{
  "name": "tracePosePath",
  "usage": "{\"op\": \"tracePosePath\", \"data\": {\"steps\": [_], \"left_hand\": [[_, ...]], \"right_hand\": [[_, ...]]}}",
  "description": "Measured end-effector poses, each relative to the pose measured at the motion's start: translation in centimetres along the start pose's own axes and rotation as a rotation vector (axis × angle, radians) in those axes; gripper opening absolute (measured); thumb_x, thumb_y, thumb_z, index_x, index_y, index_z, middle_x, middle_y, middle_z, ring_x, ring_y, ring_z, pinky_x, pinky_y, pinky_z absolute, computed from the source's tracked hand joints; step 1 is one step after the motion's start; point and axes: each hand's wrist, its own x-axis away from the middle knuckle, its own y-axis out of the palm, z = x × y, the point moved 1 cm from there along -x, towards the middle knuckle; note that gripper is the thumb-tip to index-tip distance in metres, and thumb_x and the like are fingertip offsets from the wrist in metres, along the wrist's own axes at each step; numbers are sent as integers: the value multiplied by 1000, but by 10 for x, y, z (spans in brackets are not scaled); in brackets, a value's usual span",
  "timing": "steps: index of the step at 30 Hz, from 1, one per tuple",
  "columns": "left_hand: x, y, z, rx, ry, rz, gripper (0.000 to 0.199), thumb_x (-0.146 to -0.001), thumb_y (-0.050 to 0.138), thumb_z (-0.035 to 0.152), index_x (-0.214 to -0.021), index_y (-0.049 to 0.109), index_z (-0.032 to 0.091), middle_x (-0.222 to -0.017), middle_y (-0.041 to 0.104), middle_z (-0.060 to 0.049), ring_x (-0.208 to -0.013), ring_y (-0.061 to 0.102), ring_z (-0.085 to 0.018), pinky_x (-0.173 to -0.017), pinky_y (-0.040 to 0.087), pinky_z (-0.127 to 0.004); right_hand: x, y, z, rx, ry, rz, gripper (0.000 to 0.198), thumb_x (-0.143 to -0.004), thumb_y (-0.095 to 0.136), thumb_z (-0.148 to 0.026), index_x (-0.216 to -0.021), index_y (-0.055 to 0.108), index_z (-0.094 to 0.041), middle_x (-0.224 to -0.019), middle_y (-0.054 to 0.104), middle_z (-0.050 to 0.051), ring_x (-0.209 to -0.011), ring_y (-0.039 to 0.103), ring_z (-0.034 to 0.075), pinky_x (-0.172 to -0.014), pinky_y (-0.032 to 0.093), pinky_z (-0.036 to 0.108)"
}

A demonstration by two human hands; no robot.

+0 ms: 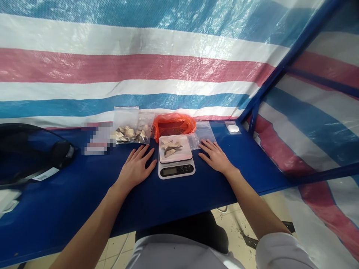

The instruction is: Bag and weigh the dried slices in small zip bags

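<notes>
A white kitchen scale (176, 169) stands on the blue table, with several pale, dark-edged dried slices (171, 147) on its platform. Left of it, my left hand (137, 164) lies flat on the table with fingers spread, holding nothing. On the scale's other side my right hand (215, 156) also rests flat, its fingertips at the edge of a clear plastic bag (205, 131). Directly behind the scale sits an orange plastic bag (174, 118), its mouth wide and dark contents inside. Beside that, a clear zip bag (129, 129) holds more dried slices.
A white oval object (232, 128) lies on a small clear bag at the far right. Black gear with a strap (56, 157) occupies the left side of the blue table (151, 209). Striped plastic sheeting (140, 67) hangs behind, and a blue metal frame (277, 74) borders the right.
</notes>
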Motion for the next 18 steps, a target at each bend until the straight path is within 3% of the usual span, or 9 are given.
{"op": "tracePosePath", "data": {"steps": [18], "left_hand": [[1,8,-5,99,1,65,53,-96,45,49,-138,61,21,-149,54,-14,-142,46,-36,-117,35,-59]], "right_hand": [[2,5,0,-6,-13,46,49,-102,42,-44,-146,53,-26,-157,44,7,-149,36,31,-123,29,56]]}}
